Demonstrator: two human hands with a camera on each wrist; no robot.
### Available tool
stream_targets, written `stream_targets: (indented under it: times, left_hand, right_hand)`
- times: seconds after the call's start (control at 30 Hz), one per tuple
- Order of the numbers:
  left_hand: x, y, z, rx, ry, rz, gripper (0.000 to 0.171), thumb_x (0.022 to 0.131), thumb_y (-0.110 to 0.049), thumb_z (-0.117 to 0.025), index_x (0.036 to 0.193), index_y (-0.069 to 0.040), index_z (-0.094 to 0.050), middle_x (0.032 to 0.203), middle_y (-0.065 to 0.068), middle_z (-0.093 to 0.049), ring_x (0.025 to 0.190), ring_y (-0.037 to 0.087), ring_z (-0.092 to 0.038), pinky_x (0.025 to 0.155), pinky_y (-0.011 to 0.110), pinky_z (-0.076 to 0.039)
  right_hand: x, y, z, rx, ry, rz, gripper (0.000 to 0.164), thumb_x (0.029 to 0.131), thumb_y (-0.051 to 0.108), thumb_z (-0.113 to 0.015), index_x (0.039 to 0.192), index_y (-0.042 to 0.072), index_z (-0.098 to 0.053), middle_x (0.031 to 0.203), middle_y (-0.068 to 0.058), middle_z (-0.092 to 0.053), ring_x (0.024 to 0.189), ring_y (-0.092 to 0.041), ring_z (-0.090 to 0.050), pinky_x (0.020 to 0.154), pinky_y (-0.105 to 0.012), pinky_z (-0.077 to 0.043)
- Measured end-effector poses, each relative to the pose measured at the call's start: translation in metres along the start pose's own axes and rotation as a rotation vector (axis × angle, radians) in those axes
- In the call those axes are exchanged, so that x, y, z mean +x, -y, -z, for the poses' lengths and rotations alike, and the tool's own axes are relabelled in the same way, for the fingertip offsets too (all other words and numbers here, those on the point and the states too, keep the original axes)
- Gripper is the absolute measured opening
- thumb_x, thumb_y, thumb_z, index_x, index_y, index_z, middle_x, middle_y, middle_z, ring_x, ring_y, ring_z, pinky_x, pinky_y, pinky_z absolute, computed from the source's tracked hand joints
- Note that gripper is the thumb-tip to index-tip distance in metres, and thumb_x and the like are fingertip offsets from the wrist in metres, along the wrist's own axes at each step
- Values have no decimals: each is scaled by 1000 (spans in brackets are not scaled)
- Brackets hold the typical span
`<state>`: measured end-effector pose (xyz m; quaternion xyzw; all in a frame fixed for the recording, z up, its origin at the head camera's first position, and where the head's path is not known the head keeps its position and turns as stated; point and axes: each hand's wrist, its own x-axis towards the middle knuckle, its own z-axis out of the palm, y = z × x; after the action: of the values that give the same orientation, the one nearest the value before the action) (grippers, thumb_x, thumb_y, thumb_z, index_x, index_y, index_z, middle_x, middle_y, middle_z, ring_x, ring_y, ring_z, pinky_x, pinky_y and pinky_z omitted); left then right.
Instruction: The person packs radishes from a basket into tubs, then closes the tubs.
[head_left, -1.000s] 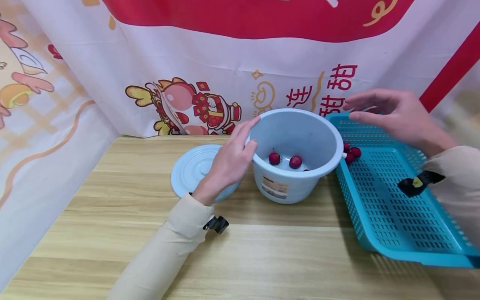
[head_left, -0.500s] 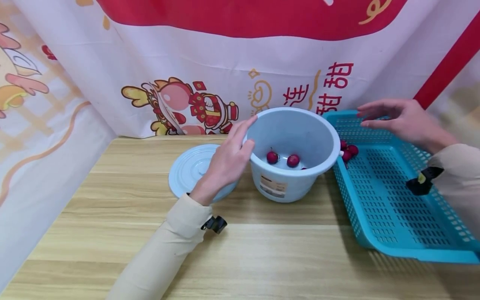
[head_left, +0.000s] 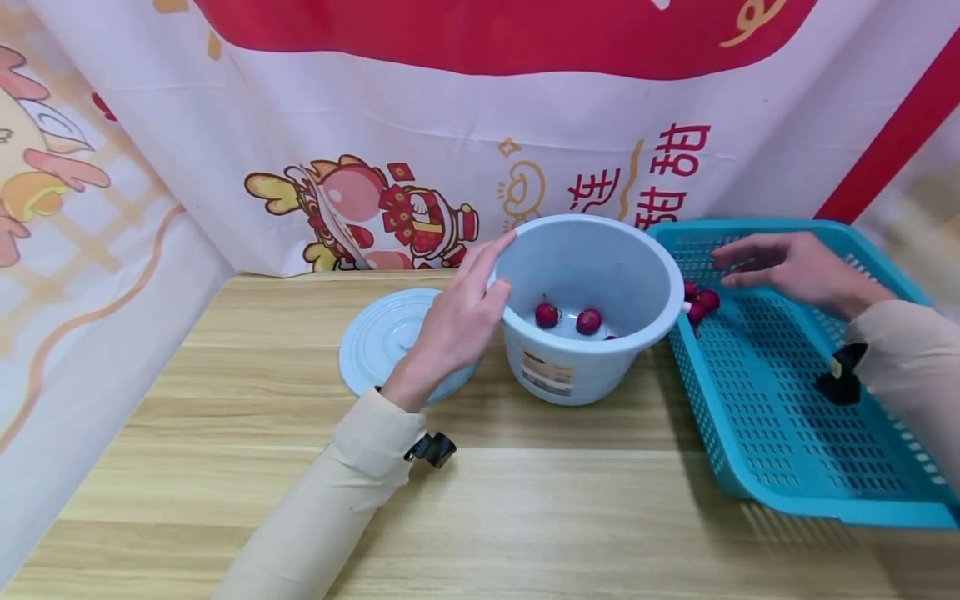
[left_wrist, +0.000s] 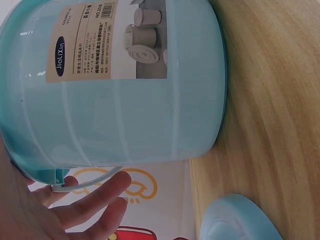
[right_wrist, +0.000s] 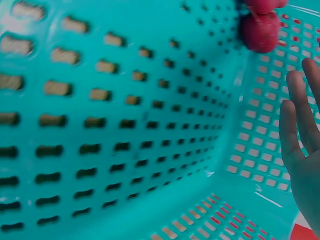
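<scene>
A white cloth printed with red and gold festive cartoons (head_left: 585, 117) hangs right behind the wood-grain table (head_left: 525, 517). On the table's right side sits a turquoise perforated plastic basket (head_left: 810, 505), long and shallow, and just beside it, to its left, stands an upright light-blue plastic bucket (head_left: 600, 379), with its top uncovered. Two beige sleeves (head_left: 315, 500) reach in from the near side, each with a small black device at the wrist. The bucket's round lid (head_left: 381, 337) lies flat on the table to the left, partly hidden by the left hand and wrist.

The left hand (head_left: 461, 312) rests against the bucket's left rim, its fingers extended and spread a little around the thin handle (left_wrist: 92, 184). The right hand (head_left: 795, 267) hovers inside the far end of the basket, fingers apart and loosely extended, the thumb held off below them. A brown-and-grey label (head_left: 547, 375) faces me from the bucket's front.

Smallest are the round red radishes: a little cluster (head_left: 705, 300) in the basket's far left corner, near the right fingertips but apart from them, and two (head_left: 588, 321) on the bucket's floor, with a sliver of another showing over the near rim.
</scene>
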<state>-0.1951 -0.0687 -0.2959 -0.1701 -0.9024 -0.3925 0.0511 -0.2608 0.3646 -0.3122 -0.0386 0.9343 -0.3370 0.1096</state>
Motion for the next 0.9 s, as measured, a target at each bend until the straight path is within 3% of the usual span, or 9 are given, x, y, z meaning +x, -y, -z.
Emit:
stream_targets:
  times: [0.2, 0.4, 0.57, 0.9]
  left_hand:
    - [0, 0, 0, 0, -2, -1, 57, 99, -35, -35, 153, -46, -24, 158, -16, -28, 134, 18, -45, 102, 53, -46]
    - [0, 0, 0, 11, 0, 2, 57, 98, -38, -33, 153, -46, -24, 159, -16, -27, 136, 19, -45, 102, 54, -46]
    - [-1, -1, 1, 21, -5, 2, 57, 98, -37, -33, 154, -45, -24, 159, -16, -27, 137, 20, -44, 103, 55, -45]
    - [-1, -1, 1, 16, 2, -1, 57, 98, -40, -32, 154, -45, -24, 159, -16, -26, 138, 20, -43, 102, 55, -46]
  right_hand:
    - [6, -10, -5, -24, 61, -9, 69, 87, 44, -71, 145, 17, -47, 145, -20, -48, 129, -42, -43, 94, -62, -48]
    - [11, -14, -14, -66, 88, -20, 59, 90, 34, -70, 142, 14, -51, 142, -23, -49, 123, -42, -48, 88, -54, -52]
    - [13, -15, -19, -107, 86, -24, 61, 87, 35, -73, 140, 13, -53, 138, -24, -51, 117, -41, -50, 81, -46, -55]
    - [13, -15, -23, -140, 103, -26, 63, 87, 36, -73, 141, 11, -53, 138, -28, -50, 119, -47, -43, 84, -52, -50]
